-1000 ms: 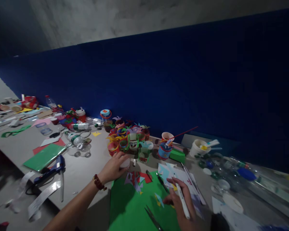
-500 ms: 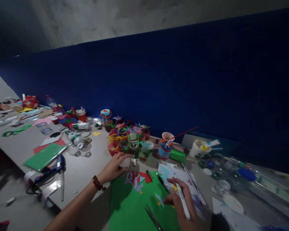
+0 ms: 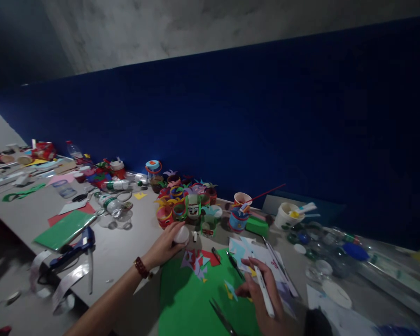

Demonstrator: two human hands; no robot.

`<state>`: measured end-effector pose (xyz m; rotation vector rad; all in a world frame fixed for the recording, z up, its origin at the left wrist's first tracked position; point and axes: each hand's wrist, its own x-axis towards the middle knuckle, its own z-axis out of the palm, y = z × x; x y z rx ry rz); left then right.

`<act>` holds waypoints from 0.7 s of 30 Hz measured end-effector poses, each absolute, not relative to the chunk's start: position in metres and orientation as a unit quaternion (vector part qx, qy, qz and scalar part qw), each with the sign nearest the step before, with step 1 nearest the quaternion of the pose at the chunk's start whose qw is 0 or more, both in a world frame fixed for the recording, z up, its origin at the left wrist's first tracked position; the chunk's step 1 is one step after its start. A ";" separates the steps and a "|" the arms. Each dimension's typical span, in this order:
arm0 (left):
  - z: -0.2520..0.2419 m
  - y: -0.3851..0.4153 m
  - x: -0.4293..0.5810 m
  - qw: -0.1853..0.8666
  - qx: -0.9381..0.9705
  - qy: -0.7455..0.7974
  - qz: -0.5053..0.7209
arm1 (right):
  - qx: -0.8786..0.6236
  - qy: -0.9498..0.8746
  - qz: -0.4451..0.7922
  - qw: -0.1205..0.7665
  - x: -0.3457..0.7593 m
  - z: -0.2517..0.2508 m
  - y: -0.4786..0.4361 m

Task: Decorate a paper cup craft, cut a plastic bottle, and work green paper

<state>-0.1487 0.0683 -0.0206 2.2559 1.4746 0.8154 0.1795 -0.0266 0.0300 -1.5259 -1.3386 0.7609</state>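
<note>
My left hand (image 3: 165, 246), with a beaded bracelet at the wrist, has its fingers curled round a small white round piece (image 3: 182, 234) by the far left corner of the green sheet (image 3: 192, 305). Whether that piece is a cap or a small cup I cannot tell. A white marker (image 3: 264, 291) is gripped in my right hand (image 3: 257, 284), over the sheet's right side. Cut paper scraps (image 3: 197, 264) in lilac and red lie near the left hand. Light blue and yellow scraps (image 3: 230, 290) are beside the right fingers. Scissors (image 3: 221, 316) rest on the sheet, partly cut off below.
Small decorated cups (image 3: 180, 210) crowd together behind my left hand. A blue cup (image 3: 238, 219), a green block (image 3: 257, 226) and a white tub (image 3: 287, 215) stand along the wall. Clear plastic bottles (image 3: 336, 247) lie right. A blue glue gun (image 3: 79, 245) sits at the left edge.
The view has shifted slightly. Slightly more of the white round piece shows beside my left fingers. Both hands keep nearly the same places and grips.
</note>
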 end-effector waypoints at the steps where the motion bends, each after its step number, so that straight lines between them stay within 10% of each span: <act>1: -0.021 0.069 -0.148 0.163 0.790 0.518 0.287 | -0.626 -0.544 0.321 0.457 0.179 0.032 -0.027; 14: -0.018 0.069 -0.152 0.153 0.796 0.511 0.287 | -0.622 -0.497 0.330 0.508 0.171 0.038 -0.030; 21: 0.041 0.059 -0.114 -0.029 0.805 0.514 0.295 | -0.600 -0.495 0.364 0.512 0.171 0.031 -0.028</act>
